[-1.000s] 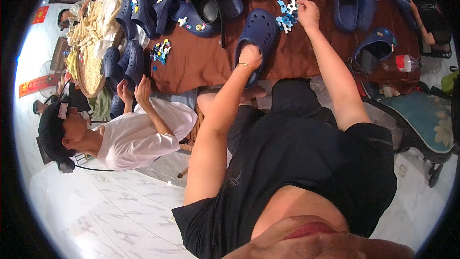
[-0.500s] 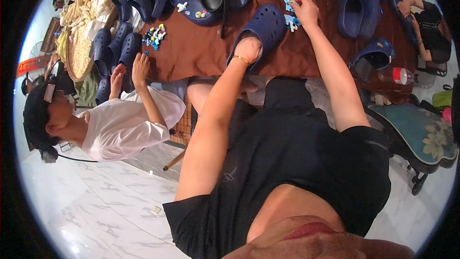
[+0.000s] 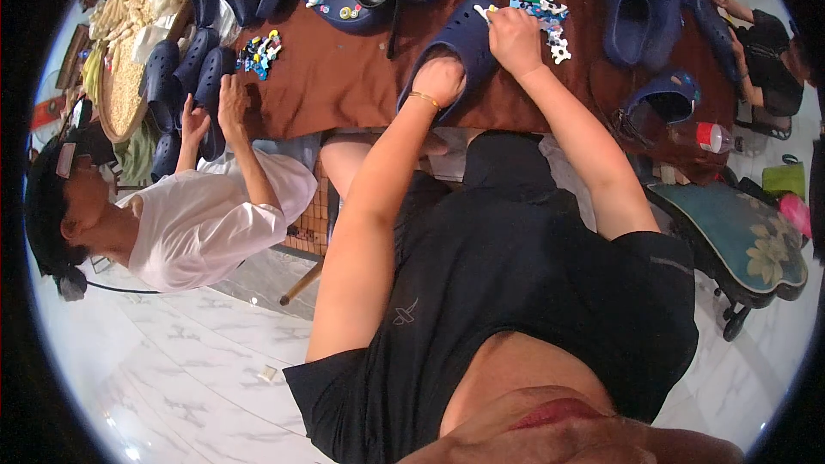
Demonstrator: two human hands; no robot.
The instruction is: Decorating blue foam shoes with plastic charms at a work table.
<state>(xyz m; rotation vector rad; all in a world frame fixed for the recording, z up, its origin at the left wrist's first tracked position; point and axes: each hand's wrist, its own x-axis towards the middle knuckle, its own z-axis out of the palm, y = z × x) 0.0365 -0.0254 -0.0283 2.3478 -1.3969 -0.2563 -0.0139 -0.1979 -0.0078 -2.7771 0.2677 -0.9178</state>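
The left hand (image 3: 440, 79) is tucked into the heel opening of a navy clog (image 3: 460, 45), its grip closed around the back rim so the shoe is pinned to the tabletop (image 3: 344, 86) near its near edge; the right hand (image 3: 516, 39) sits just beside the toe, fingers pinched on a small pale charm (image 3: 484, 10) pressed at the clog's upper.

The clog looks like moulded foam: light, springy, a bit slick, likely to skid on the brown cloth unless held from inside, so the heel rim or the inner wall is the sound place to hold it; the charm seems hard and tiny, best taken between thumb and forefinger by its edges.

The clog is dark blue, rounded at the toe, with rows of holes across the upper; a heap of charms (image 3: 546, 13), white and blue, lies touching the right hand's far side.

More navy clogs (image 3: 632, 21) line the far edge and the left corner; a co-worker in a white shirt (image 3: 206, 215) sits at the left edge, both hands raised to clogs there, with another charm cluster (image 3: 258, 51) near.
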